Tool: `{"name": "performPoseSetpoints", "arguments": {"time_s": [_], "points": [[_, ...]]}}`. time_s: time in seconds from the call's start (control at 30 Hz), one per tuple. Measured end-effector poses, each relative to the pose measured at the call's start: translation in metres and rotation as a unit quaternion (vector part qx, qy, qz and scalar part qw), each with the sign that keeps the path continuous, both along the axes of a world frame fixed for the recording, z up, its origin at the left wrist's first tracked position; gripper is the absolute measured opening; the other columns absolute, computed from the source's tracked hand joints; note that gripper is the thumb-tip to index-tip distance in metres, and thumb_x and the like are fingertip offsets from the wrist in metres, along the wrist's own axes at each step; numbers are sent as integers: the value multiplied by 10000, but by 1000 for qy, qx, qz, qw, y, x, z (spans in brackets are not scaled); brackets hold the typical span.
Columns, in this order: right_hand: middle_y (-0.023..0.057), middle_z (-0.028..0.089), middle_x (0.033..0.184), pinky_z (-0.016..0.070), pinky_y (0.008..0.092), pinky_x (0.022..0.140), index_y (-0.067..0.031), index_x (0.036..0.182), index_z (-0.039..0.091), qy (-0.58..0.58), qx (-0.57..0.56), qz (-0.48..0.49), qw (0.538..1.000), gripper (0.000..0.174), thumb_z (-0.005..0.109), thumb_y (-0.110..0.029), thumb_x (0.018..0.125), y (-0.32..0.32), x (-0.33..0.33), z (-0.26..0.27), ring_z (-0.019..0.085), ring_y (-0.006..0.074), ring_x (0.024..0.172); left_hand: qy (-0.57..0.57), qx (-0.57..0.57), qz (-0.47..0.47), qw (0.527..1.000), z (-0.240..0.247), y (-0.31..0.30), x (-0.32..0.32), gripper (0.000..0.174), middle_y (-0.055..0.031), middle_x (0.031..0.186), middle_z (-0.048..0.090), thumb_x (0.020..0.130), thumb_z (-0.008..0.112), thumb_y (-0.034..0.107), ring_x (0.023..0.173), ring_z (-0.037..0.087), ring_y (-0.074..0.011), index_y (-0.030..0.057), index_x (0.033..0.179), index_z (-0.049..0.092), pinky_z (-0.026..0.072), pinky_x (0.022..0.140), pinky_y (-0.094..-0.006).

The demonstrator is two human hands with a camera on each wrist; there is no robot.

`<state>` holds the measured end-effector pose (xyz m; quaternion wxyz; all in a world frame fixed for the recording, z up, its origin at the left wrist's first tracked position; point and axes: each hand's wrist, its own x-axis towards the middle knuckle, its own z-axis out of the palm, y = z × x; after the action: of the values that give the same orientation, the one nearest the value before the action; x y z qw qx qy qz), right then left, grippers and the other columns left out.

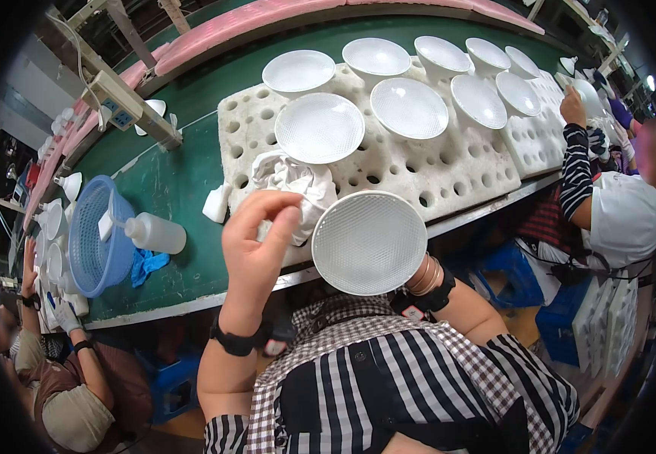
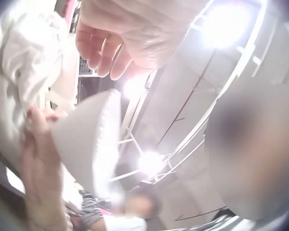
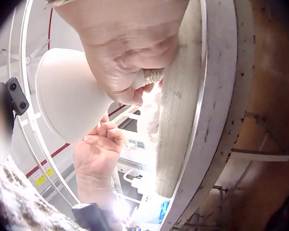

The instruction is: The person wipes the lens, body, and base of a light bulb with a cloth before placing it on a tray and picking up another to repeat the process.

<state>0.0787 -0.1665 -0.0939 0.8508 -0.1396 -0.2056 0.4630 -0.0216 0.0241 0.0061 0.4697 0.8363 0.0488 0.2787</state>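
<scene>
A white reflector bulb (image 1: 369, 242) with a dimpled round face is held in front of the body, face up toward the head camera. In the right wrist view my right hand (image 3: 130, 53) grips it by the neck, just above its threaded screw base (image 3: 153, 76). The head view hides most of that hand behind the bulb. My left hand (image 1: 256, 238) is raised beside the bulb's left edge, fingers loosely bent and nothing between them. Behind it a crumpled white cloth (image 1: 298, 178) lies on the holed foam board (image 1: 441, 170).
Several more reflector bulbs (image 1: 410, 108) stand face up in the board. To the left, on the green table (image 1: 199, 219), are a blue basket (image 1: 90, 250), a squeeze bottle (image 1: 158, 233) and a blue cloth (image 1: 146, 265). Other people (image 1: 623, 212) sit at both sides.
</scene>
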Motion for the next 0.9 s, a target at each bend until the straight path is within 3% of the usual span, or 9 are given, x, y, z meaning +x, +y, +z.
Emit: {"name": "performPoseSetpoints", "arguments": {"time_s": [0.07,0.1,0.17,0.3,0.37,0.63,0.8,0.87,0.9], "points": [[97,640,1154,577,304,834,-22,1239,556,-196,-130,-134,963,456,733,-192,855,4,2,8,632,216,1066,42,-234,-133,962,9,-10,-4,173,-69,1035,658,877,662,22,884,595,-121,-10,1045,691,470,806,-249],[97,640,1154,577,304,834,-22,1239,556,-196,-129,-132,963,456,733,-192,855,5,4,7,632,216,1066,66,-256,-146,953,16,-15,-5,154,-61,1042,652,888,649,10,889,589,-94,-24,1033,685,472,805,-238],[49,633,967,516,320,763,-27,1080,616,-475,-215,-265,811,407,797,-183,750,5,10,3,599,195,877,73,-294,-150,941,10,-13,-4,154,-53,1030,652,890,643,8,879,588,-89,-28,1035,681,473,800,-235],[40,591,856,453,344,739,-56,956,629,-511,-220,-323,766,302,770,-175,717,9,9,12,537,212,776,136,-346,-146,917,20,-14,-2,148,-19,970,651,893,624,15,844,577,-73,-23,1028,672,465,775,-225],[40,575,812,455,349,730,-75,880,598,-651,-242,-351,628,238,738,-177,717,10,12,19,538,232,766,161,-353,-139,911,22,-13,-1,160,-13,946,648,866,642,43,850,578,-80,-11,1014,669,456,772,-225],[38,578,809,457,354,731,-94,849,585,-669,-249,-372,594,189,712,-173,734,14,11,16,550,247,766,213,-375,-138,892,21,-6,0,191,-11,939,654,835,709,103,848,579,-82,1,990,664,444,774,-222],[56,592,826,465,368,709,-89,852,582,-647,-268,-419,578,199,726,-146,726,16,4,12,565,265,776,175,-328,-96,923,9,-11,3,168,28,899,619,854,747,107,781,543,-46,13,988,708,427,714,-185],[79,593,830,470,383,690,-82,864,585,-607,-311,-522,513,217,730,-127,709,19,-3,10,570,290,779,144,-268,-81,949,3,-11,2,157,25,923,614,856,734,80,805,540,-49,14,998,716,428,725,-187],[79,593,830,470,383,690,-82,864,585,-606,-311,-522,513,217,730,-127,709,19,-3,12,570,290,779,113,-206,-65,970,0,-11,2,154,21,947,608,858,722,53,828,536,-53,15,1007,725,430,736,-190]]}}
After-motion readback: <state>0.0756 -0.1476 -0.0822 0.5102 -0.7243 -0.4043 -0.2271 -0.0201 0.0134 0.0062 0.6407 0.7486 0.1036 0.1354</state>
